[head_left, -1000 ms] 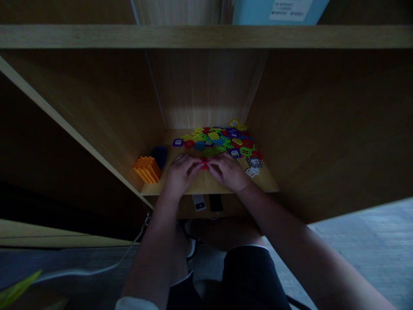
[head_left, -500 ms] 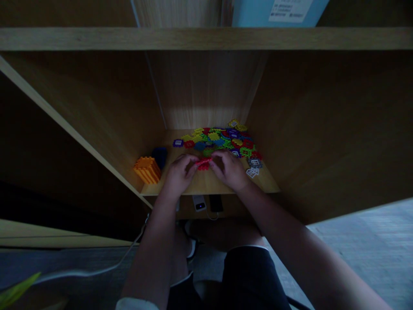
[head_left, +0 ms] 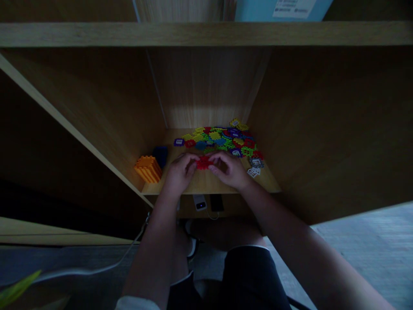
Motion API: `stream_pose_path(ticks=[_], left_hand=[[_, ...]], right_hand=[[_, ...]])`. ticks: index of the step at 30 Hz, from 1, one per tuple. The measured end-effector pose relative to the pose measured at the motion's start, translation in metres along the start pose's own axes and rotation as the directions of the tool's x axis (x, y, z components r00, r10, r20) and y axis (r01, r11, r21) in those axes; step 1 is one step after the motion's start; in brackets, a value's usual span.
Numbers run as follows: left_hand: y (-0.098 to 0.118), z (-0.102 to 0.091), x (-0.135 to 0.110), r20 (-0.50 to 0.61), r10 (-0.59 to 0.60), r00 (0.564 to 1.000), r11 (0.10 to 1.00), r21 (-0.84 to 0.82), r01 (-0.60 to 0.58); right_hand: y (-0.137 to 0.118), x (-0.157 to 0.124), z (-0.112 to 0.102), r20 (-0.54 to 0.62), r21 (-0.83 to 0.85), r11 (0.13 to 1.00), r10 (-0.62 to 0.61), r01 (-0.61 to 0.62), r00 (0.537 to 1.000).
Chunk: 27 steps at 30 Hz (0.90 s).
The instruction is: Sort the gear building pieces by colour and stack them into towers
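My left hand (head_left: 179, 173) and my right hand (head_left: 229, 169) meet over the wooden desk (head_left: 206, 184) inside a dim cubicle. Both pinch the same red plastic interlocking piece (head_left: 204, 162), the left from its left side, the right from its right side. Just behind the hands lies a heap of several coloured interlocking pieces (head_left: 222, 140) in yellow, green, blue, purple and red. White grid pieces (head_left: 253, 171) lie to the right of my right hand.
An orange block assembly (head_left: 147, 168) stands at the desk's left front, with a dark blue one (head_left: 160, 154) behind it. Wooden partition walls close in on both sides. A white power bank (head_left: 200, 202) and a black phone (head_left: 217, 202) sit under the desk edge.
The red piece, mostly covered by my fingers a second ago, has been lifted slightly and now shows more fully between the two hands. The hands have moved a little away from me.
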<state>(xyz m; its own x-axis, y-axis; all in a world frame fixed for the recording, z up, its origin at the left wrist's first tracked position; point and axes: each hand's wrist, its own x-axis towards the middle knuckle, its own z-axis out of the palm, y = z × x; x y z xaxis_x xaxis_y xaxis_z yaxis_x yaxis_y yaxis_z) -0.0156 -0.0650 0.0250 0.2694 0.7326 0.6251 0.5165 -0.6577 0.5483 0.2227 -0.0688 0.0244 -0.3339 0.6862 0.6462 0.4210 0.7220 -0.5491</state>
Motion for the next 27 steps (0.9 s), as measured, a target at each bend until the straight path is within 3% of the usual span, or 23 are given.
stream_pose_path(ticks=[7, 15, 21, 27], left_hand=[[-0.004, 0.002, -0.001, 0.002, -0.075, 0.997, 0.994, -0.084, 0.075], [-0.005, 0.001, 0.002, -0.065, -0.089, 0.994, 0.996, -0.038, 0.086], [-0.020, 0.004, 0.001, 0.055, -0.177, 0.983, 0.984, -0.019, 0.178], [-0.014, 0.001, 0.001, 0.134, -0.202, 0.970, 0.979, -0.012, 0.206]], right_hand=[[0.001, 0.001, 0.000, 0.037, 0.145, 0.989, 0.020, -0.025, 0.999], [0.007, 0.002, 0.005, -0.055, -0.046, 0.993, 0.104, -0.106, 0.993], [0.021, 0.006, 0.010, -0.035, -0.080, 0.991, 0.109, -0.111, 0.993], [0.026, 0.006, 0.011, 0.022, -0.094, 0.987, 0.137, -0.134, 0.990]])
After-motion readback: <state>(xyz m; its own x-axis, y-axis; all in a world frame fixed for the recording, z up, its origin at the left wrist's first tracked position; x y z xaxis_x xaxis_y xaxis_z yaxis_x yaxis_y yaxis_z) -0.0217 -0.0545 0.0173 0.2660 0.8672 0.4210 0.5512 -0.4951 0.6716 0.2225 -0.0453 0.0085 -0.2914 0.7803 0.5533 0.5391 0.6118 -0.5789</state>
